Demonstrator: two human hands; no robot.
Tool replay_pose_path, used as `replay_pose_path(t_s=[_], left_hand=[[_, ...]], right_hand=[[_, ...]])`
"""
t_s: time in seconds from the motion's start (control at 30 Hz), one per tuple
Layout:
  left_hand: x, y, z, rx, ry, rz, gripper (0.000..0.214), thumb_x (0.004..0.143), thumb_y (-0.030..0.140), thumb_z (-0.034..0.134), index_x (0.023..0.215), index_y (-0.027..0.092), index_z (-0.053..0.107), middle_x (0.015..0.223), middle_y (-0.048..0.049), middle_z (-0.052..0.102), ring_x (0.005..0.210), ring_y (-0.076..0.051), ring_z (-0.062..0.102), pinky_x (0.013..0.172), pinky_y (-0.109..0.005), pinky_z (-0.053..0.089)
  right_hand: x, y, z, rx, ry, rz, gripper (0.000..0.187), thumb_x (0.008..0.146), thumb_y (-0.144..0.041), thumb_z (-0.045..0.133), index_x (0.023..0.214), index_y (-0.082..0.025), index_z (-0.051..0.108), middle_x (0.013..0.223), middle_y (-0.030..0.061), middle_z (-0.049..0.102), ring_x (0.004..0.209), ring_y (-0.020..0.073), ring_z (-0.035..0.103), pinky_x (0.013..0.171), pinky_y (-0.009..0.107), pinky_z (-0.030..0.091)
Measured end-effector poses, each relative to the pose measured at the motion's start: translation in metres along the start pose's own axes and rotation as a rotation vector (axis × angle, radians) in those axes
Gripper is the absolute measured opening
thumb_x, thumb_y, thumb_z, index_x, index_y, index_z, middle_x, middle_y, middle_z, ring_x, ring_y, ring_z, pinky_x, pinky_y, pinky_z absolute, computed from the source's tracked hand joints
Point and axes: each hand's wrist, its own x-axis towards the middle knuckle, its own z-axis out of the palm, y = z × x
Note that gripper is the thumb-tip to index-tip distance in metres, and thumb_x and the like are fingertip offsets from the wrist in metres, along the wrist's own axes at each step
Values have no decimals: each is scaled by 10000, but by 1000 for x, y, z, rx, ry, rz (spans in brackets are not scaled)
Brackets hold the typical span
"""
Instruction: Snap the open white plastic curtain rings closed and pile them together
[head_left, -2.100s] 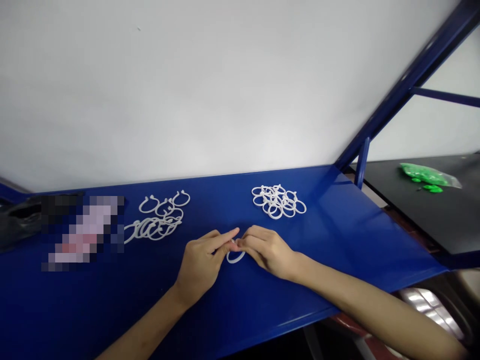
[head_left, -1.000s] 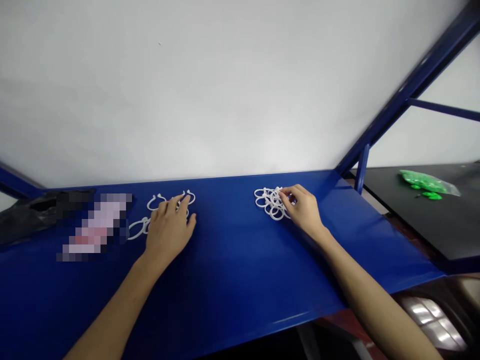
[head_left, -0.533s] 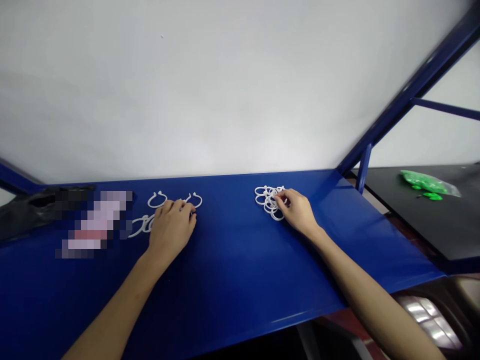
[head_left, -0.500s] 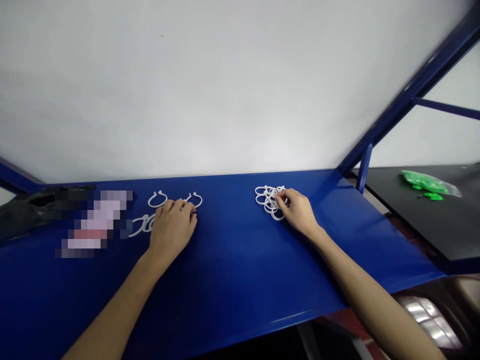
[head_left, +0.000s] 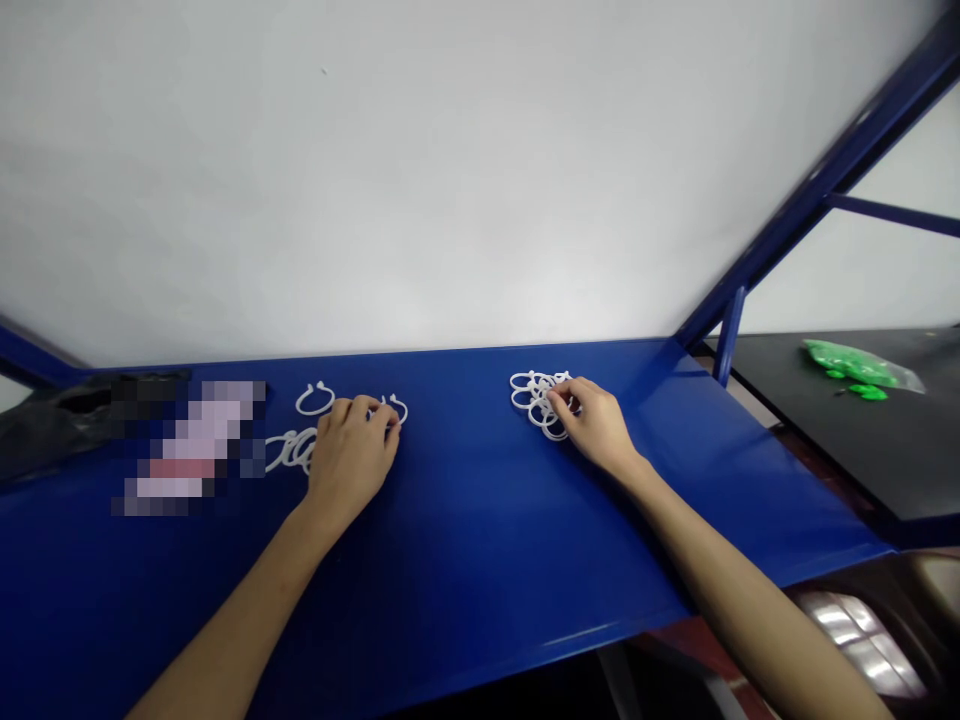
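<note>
Two groups of white plastic rings lie on a blue shelf (head_left: 465,540). My left hand (head_left: 351,458) rests palm down over the left group of open rings (head_left: 315,400), fingers curled, fingertips pinching a ring near its right end (head_left: 400,409). My right hand (head_left: 596,425) lies on the right pile of closed rings (head_left: 531,398), fingers bent and pinching one ring at the pile's near edge. Part of each group is hidden under the hands.
A blurred-out object (head_left: 187,445) lies at the left of the shelf beside something dark (head_left: 45,430). A blue frame post (head_left: 726,335) rises at the right. Beyond it a black surface (head_left: 885,440) carries a bag of green parts (head_left: 855,365). A white wall stands behind.
Two seconds ago both hands held one ring together mid-shelf. They then parted to the two groups. Over the last half second my left hand slid slightly right, fingers curling more.
</note>
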Motion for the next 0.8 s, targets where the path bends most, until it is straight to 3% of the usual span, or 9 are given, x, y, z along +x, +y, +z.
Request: replay_pose_path(t_s=[0.17,0.43,0.57,0.67,0.8], left_hand=[[0,0,3,-17,50,45,209,941,272,504,929,191,697,1028,-103,671,1017,-315,540,850,-442,454],[-1,15,-7,-199,260,195,116,944,227,540,899,190,641,926,-61,683,935,-256,568,858,-420,464],[-9,35,-17,-349,348,367,73,932,167,571,922,189,640,904,-38,687,917,-205,593,895,-373,472],[-16,49,-20,-406,344,499,87,924,137,584,942,188,651,913,-30,698,900,-184,604,868,-346,476],[-21,60,-18,-446,305,584,87,931,132,579,921,181,651,899,-21,700,861,-170,601,822,-340,472]], right_hand=[[-1,-2,1,37,-25,-40,166,961,-278,562,850,-202,659,819,33,705,710,179,615,704,301,462],[-4,-15,-8,95,132,-59,194,977,-309,555,853,-201,657,807,41,692,699,176,602,688,306,472],[-18,-42,-2,281,-90,-90,171,986,-326,553,975,-207,675,859,32,709,737,167,633,716,300,496],[-28,-60,6,475,-289,7,218,979,-372,570,1100,-208,648,868,19,702,749,158,649,708,289,511],[-35,-66,19,649,-406,140,191,984,-379,561,1045,-206,614,769,-15,656,702,140,643,684,276,516]])
